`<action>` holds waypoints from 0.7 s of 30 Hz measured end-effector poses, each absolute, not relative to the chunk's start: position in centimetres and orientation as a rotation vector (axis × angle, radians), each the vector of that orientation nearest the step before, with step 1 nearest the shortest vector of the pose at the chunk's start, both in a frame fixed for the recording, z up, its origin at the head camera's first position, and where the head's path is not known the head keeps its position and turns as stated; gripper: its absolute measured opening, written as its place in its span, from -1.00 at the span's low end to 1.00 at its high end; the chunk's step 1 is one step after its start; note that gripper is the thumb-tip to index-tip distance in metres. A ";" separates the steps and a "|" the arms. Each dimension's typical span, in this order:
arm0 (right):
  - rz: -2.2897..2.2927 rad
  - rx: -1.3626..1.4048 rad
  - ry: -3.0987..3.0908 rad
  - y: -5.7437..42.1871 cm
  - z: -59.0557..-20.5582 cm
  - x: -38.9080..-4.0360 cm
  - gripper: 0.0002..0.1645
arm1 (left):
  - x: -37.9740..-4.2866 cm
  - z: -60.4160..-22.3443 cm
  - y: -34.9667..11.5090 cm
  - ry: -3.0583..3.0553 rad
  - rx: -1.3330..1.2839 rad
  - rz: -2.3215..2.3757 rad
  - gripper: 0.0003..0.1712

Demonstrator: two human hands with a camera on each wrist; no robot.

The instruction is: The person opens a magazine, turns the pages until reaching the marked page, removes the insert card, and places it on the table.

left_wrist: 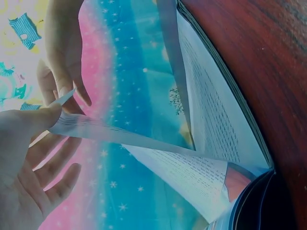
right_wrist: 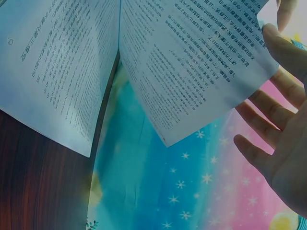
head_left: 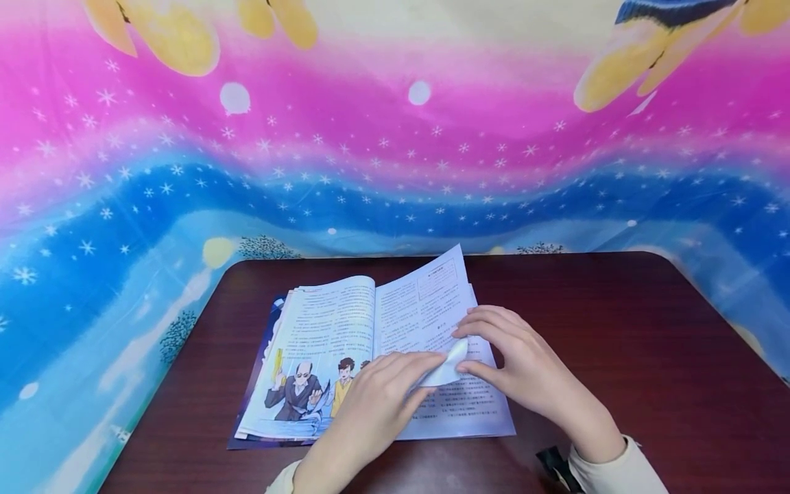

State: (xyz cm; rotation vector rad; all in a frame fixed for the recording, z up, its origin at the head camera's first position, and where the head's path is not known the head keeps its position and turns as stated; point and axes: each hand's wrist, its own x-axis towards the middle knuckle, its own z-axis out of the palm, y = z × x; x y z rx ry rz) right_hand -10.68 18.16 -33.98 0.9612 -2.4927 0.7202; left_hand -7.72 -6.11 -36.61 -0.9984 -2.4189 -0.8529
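A magazine [head_left: 333, 322] lies open on the table, its left page printed with text and cartoon figures. One right-hand page [head_left: 410, 295] is lifted, its top corner standing up and its near edge curled over. My left hand [head_left: 385, 391] pinches that curled edge, thumb beneath and fingers above; the left wrist view shows the page strip [left_wrist: 91, 127] running from the thumb. Close beside it, my right hand [head_left: 524, 360] holds the same page's outer edge. In the right wrist view its thumb [right_wrist: 285, 52] is on the printed face while the other fingers spread behind.
The dark reddish-brown table [head_left: 623, 336] stretches out on both sides of the magazine. Behind it hangs a pink and blue cloth [head_left: 395, 165] with snowflakes. A black strap [head_left: 555, 466] shows by the right sleeve [head_left: 617, 470].
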 end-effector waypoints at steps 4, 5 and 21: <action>0.727 0.971 -2.480 18.2 -33.9 -10.6 -0.45 | -7.7 -36.6 -6.3 -2.402 -1.020 -0.837 -0.43; 0.728 0.973 -2.477 18.2 -33.8 -10.5 -0.44 | -7.7 -36.6 -6.4 -2.398 -1.024 -0.828 -0.44; 0.846 0.917 -2.338 18.9 -33.2 -10.1 -0.53 | -8.5 -35.9 -9.7 -2.380 -0.761 -0.851 -0.35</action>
